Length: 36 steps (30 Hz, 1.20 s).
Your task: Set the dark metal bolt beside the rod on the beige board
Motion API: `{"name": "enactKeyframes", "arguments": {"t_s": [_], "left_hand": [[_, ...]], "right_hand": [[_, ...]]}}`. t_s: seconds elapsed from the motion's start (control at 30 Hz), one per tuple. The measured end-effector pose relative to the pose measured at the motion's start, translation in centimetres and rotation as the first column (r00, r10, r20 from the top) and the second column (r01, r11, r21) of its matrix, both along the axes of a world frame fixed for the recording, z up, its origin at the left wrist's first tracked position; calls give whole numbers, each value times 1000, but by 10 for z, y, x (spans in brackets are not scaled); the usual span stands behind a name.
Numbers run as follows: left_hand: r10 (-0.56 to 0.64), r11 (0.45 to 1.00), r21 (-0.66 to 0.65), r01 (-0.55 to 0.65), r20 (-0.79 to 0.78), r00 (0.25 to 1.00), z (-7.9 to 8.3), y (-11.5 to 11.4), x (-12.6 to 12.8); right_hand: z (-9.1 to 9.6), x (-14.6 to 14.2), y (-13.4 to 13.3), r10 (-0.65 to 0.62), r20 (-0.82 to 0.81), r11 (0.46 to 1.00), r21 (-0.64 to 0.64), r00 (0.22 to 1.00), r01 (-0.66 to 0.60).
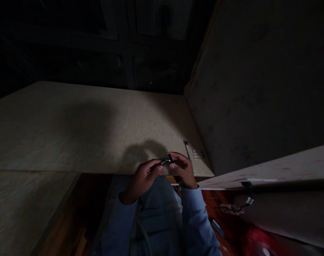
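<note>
Just above the table's front edge, both hands meet at a small razor (pixel 166 160) with a shiny metal neck and a dark head. My left hand (pixel 147 176) pinches the handle end between thumb and fingers; most of the handle is hidden in that hand. At the razor's dark head, my right hand (pixel 183 170) has its thumb below and fingers above, closed on it. To the right of the hands lie a long thin pale strip (pixel 189 151) with a dark end and a small clear pack (pixel 197 154) whose contents I cannot make out.
The pale patterned tabletop (pixel 140 117) carries shadows and meets a wall panel (pixel 247 106) on the right. Dark window frames (pixel 129 42) stand behind. Down on the right are a black cable (pixel 240 208), a red item (pixel 260 241) and a pale box-like object (pixel 217 227).
</note>
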<state>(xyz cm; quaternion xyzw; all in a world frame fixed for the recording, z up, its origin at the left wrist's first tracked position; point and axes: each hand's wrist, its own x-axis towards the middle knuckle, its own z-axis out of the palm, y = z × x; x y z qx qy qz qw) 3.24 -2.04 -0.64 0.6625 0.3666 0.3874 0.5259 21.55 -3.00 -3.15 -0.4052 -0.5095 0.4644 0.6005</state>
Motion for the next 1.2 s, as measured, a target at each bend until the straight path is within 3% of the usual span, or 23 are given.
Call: {"name": "enactKeyframes", "arguments": {"t_s": [0.13,0.33,0.43,0.57,0.73,0.87,1.03,1.2], "left_hand": [[-35,999,-20,34,-27,999,-4,1,6],[52,989,147,-33,-133,990,-10,2,24],[64,994,97,-55,-93,994,-13,6,38],[157,988,15,-156,-138,978,-26,23,61],[133,989,-5,-149,-420,898,-41,49,97],[118,992,31,-125,-596,794,-38,62,121],[121,993,96,-75,-691,713,-33,70,137],[122,992,112,-60,-696,707,-35,75,141]], "right_hand": [[-1,5,-1,-61,-36,998,-22,997,60],[-1,13,-4,-101,-32,990,-100,994,97],[0,20,-8,-163,23,978,-131,986,165],[-6,37,-17,-303,178,921,-198,936,336],[-29,69,-31,-392,524,821,-172,756,545],[-41,83,-35,-344,711,823,-86,613,562],[-34,79,-29,-233,848,823,-89,477,561],[-19,71,-19,-79,934,727,-186,349,661]]}}
